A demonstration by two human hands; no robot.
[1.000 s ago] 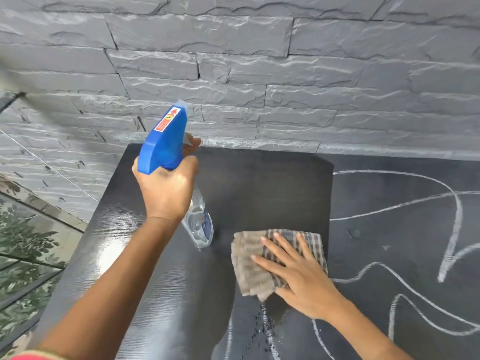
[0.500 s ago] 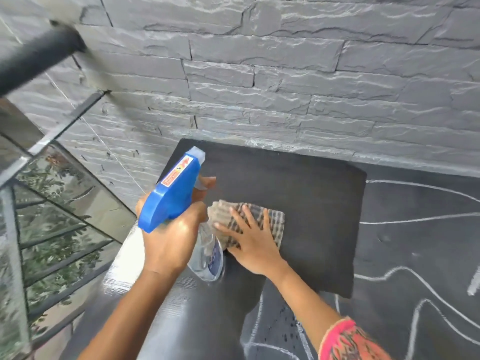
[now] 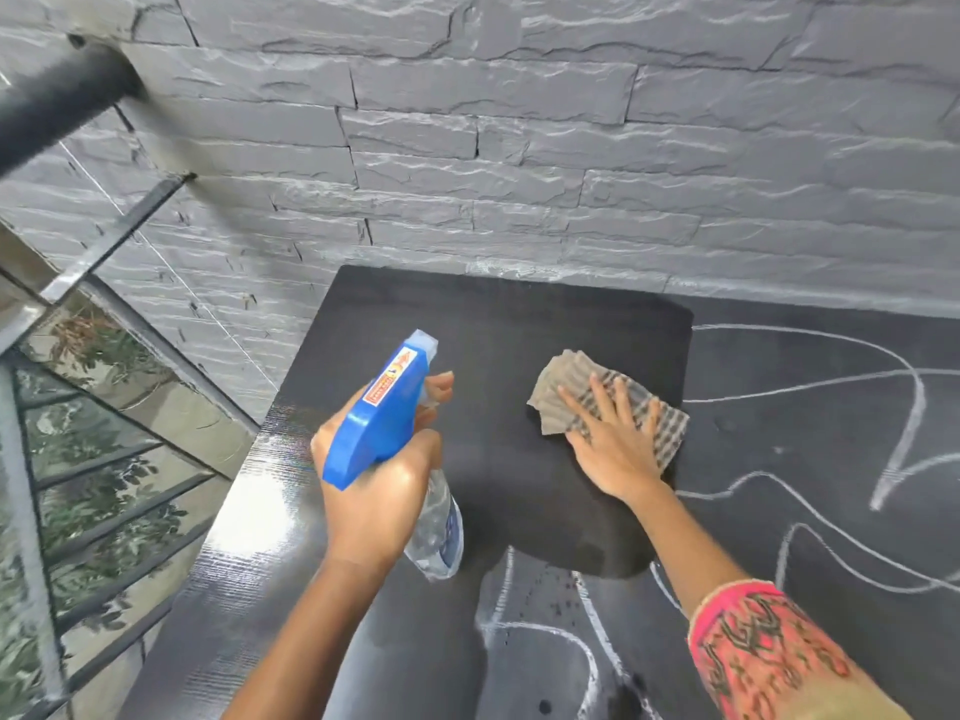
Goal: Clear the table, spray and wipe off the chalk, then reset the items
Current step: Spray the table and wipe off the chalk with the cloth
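My left hand [image 3: 374, 491] grips a spray bottle [image 3: 384, 413] with a blue trigger head and a clear body, held above the left part of the black table [image 3: 249, 589]. My right hand [image 3: 608, 439] presses flat, fingers spread, on a grey checked cloth [image 3: 566, 379] lying on the tabletop. Around the cloth the surface is dark and wet, with no chalk on it. White chalk lines [image 3: 904, 407] cover the table to the right and near the front edge, with spray droplets among them.
A grey stone-tile wall [image 3: 519, 148] stands right behind the table. A black handrail [image 3: 57, 106] and glass railing panels [image 3: 104, 407] run along the left, just past the table's left edge.
My right hand slid the cloth left and then back right and further from me across the wet patch. The camera view shifted left and down. My left hand kept holding the spray bottle.
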